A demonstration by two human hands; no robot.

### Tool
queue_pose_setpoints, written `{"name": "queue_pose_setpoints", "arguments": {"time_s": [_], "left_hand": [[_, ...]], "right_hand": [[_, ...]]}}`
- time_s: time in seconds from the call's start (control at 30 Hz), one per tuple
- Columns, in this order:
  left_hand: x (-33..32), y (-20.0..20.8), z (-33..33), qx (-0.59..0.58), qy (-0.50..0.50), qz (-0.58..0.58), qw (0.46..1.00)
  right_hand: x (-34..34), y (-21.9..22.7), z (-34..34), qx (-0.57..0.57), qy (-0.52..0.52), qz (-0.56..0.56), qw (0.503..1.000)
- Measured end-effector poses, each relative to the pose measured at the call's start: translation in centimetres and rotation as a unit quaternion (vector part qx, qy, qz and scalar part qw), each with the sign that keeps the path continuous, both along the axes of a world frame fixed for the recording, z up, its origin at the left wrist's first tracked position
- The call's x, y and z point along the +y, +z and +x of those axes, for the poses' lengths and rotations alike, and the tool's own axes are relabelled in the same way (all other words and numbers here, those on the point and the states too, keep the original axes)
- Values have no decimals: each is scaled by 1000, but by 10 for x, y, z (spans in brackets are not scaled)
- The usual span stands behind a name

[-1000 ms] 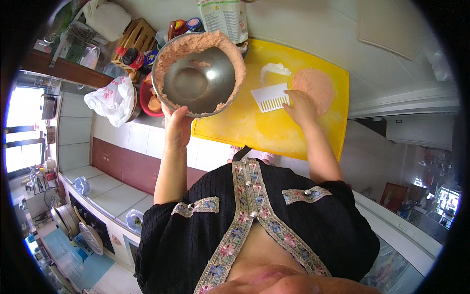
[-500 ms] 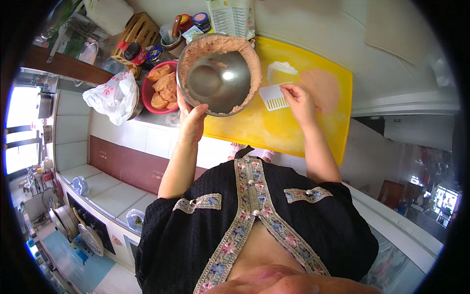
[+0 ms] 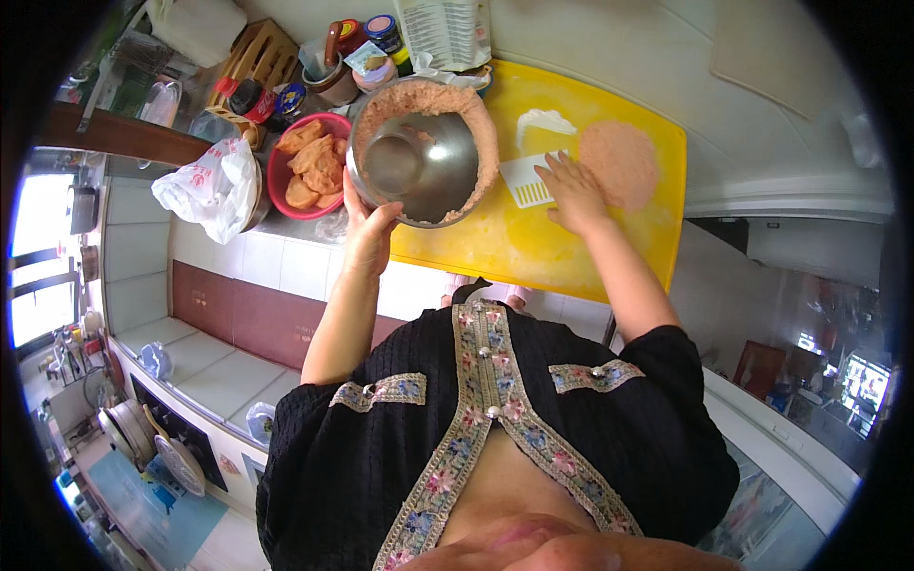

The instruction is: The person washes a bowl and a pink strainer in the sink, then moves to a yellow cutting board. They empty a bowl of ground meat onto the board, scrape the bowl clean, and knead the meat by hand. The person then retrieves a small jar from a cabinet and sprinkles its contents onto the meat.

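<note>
My left hand point(image 3: 371, 231) grips the near left rim of a steel mixing bowl point(image 3: 428, 181), tilted over the left part of a yellow board point(image 3: 514, 257). A pinkish paste point(image 3: 483, 128) clings thickly around the bowl's upper and right inner wall; its bottom is mostly bare metal. With fingers stretched out and apart, my right hand point(image 3: 579, 198) rests over the board, its fingertips at the right edge of a white slotted scraper point(image 3: 522, 179). Right of that hand lies a flat, round pinkish patch point(image 3: 619, 164). White powder point(image 3: 546, 124) sits beyond the scraper.
Left of the bowl, a red basin point(image 3: 278, 186) holds several orange-brown pieces point(image 3: 319, 171). A white plastic bag point(image 3: 209, 195) is beside it. Behind stand a dark bottle point(image 3: 252, 100), a wooden crate point(image 3: 262, 57), jars point(image 3: 384, 36) and an upright printed packet point(image 3: 443, 36) against the wall.
My right hand has let go of the scraper, its fingers spreading from a pinch to flat on the board. My left hand still holds the tilted bowl.
</note>
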State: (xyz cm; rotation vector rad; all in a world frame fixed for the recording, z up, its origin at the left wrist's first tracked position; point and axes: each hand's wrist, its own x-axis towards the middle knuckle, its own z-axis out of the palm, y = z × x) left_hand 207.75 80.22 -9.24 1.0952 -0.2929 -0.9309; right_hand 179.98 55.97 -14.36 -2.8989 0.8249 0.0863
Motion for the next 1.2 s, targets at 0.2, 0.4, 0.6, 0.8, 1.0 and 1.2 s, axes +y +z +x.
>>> {"name": "queue_pose_setpoints", "arguments": {"time_s": [0.2,0.4,0.6,0.8,1.0,1.2], "left_hand": [[-5,-4,-2,-16,-14,0,1000],[-10,-9,1,-62,-23,37,997],[-7,-11,10,-74,-45,70,994],[-13,-1,2,-40,-1,56,998],[-11,-8,9,-41,-20,64,997],[-20,-22,25,-122,-61,119,983]], "right_hand": [[-25,-7,30,148,103,-22,983],[-34,9,43,105,102,30,989],[-53,8,28,-37,-72,128,988],[-78,16,60,-73,-132,-7,989],[-73,-18,84,18,-147,-2,989],[-78,32,54,-33,-119,41,992]]}}
